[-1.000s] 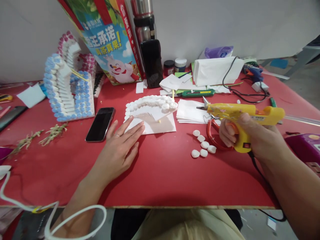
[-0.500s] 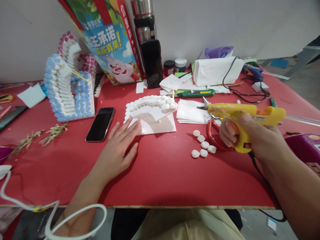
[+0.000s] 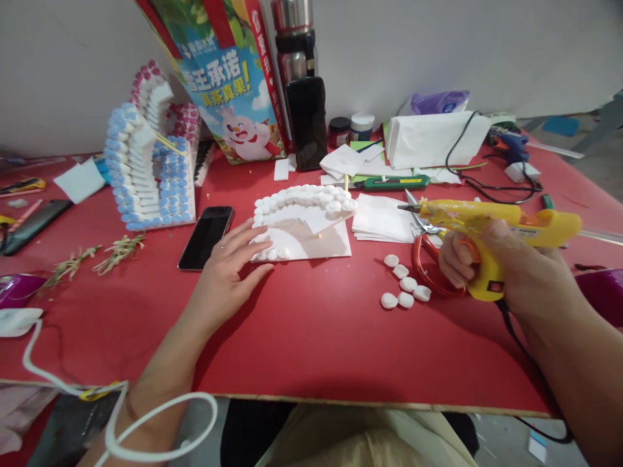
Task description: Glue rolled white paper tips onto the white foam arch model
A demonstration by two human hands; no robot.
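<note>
A white board (image 3: 335,245) bears an arch of white puffs (image 3: 302,194) and a short row of puffs along its front left edge. My left hand (image 3: 233,259) lies with fingers apart at the board's left edge, holding nothing. Its fingertips touch or overlap the board's edge. On the right, my right hand (image 3: 506,256) is wrapped round a yellow glue gun (image 3: 472,213), whose nozzle points left above the red-handled scissors (image 3: 423,266). Several loose white puffs (image 3: 407,284) lie on the red table (image 3: 311,344), between the board and the scissors.
A black phone (image 3: 206,238) lies left of the board. Behind it stands a blue and white model (image 3: 146,175). A colourful bag (image 3: 233,84), a flask (image 3: 294,39) and an upright phone (image 3: 306,123) stand at the back. A white cable (image 3: 160,405) loops over my left forearm.
My left hand has drawn back a little from the board's front left, uncovering the row of puffs there. The whole view has shifted slightly; my right hand still holds the glue gun.
</note>
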